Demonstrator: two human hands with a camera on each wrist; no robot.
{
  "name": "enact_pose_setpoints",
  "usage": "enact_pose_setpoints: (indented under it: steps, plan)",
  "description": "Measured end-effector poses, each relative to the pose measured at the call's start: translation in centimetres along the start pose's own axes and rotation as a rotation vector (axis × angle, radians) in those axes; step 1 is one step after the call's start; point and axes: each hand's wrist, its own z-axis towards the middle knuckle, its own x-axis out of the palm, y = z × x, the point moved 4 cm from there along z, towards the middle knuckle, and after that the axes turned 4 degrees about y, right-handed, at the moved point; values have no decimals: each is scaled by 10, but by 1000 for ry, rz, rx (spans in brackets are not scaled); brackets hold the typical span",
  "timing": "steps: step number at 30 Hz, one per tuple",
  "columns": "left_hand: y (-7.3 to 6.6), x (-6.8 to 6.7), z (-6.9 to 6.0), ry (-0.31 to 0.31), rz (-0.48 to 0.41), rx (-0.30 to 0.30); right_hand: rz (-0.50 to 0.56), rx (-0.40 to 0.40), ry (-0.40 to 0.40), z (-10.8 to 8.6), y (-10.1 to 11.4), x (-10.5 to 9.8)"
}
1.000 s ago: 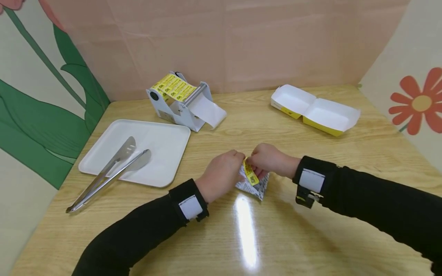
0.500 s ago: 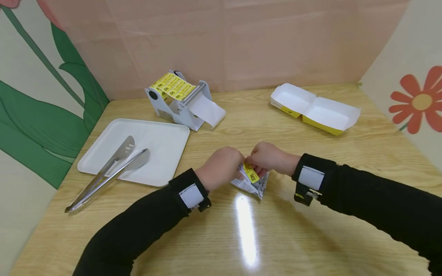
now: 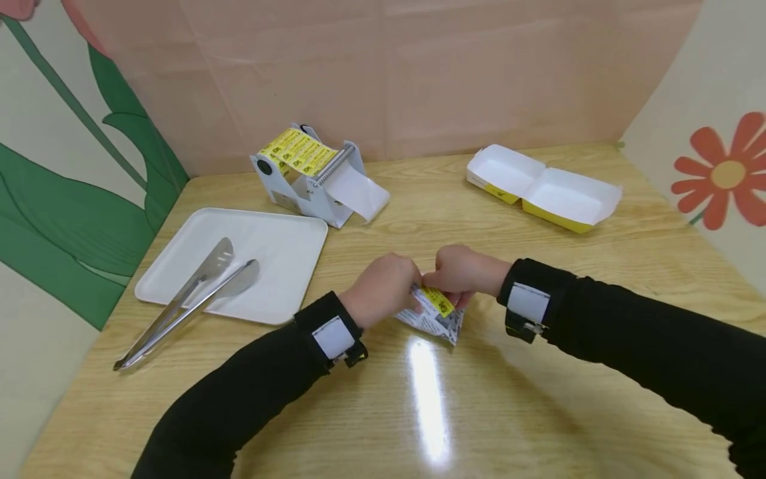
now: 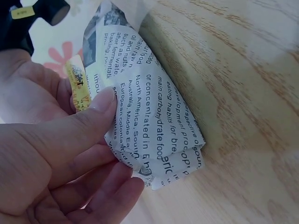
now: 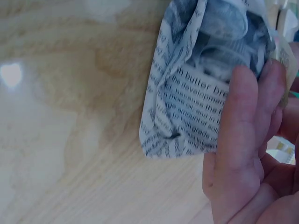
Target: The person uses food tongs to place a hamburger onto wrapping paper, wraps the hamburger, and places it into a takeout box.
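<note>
A small newsprint-patterned paper bag (image 3: 426, 320) is held between both hands above the middle of the table. Across its top edge lies a yellow printed sticker (image 3: 439, 302). My left hand (image 3: 383, 287) pinches the bag's left side, the thumb on the printed face in the left wrist view, where the bag (image 4: 145, 107) looks folded at its lower end. My right hand (image 3: 465, 271) grips the upper right, its thumb side at the sticker's top. Seen from the right wrist, its fingers (image 5: 238, 116) lie along the bag (image 5: 194, 102). The bag's contents are hidden.
A label dispenser (image 3: 329, 206) with a roll of yellow stickers stands at the back. Metal tongs (image 3: 179, 306) lie partly on a white tray (image 3: 293, 266) at the left. An opened white and yellow carton (image 3: 544, 189) sits at the back right. Walls enclose the table's far sides.
My right hand has shifted slightly left and turned at the bag's top. The sticker is more tilted and shows less of its length. The left hand has barely moved.
</note>
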Motion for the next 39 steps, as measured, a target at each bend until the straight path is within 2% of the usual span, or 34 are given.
enact_pose_setpoints:
  steps: [4,11,13,16,20,27,30,32,34,37,39]
  plan:
    - [0,0,1,0,-13,2,2,38,-4,-2,-2,-3]
    - [0,0,1,13,14,5,188,44,7,-12,-2,-9]
    - [0,1,1,20,11,-4,209,37,5,-14,-1,-11]
    - [1,2,2,32,10,-19,206,-1,-12,-20,1,-14]
    - [1,3,3,39,9,-23,130,-116,-90,-34,5,-18]
    - [-1,1,6,40,0,-4,-234,-370,-337,-65,12,-16]
    - [0,1,6,43,7,-21,-374,-434,-452,-72,6,-14]
    - [0,1,6,46,10,-32,-474,-514,-514,-75,-1,-10]
    - [0,1,5,48,13,-32,-628,-624,-556,-77,-8,-3]
    - [0,1,5,38,23,-23,-945,-806,-589,-79,-16,13]
    - [-1,1,4,28,30,-15,-1136,-896,-612,-80,-19,21]
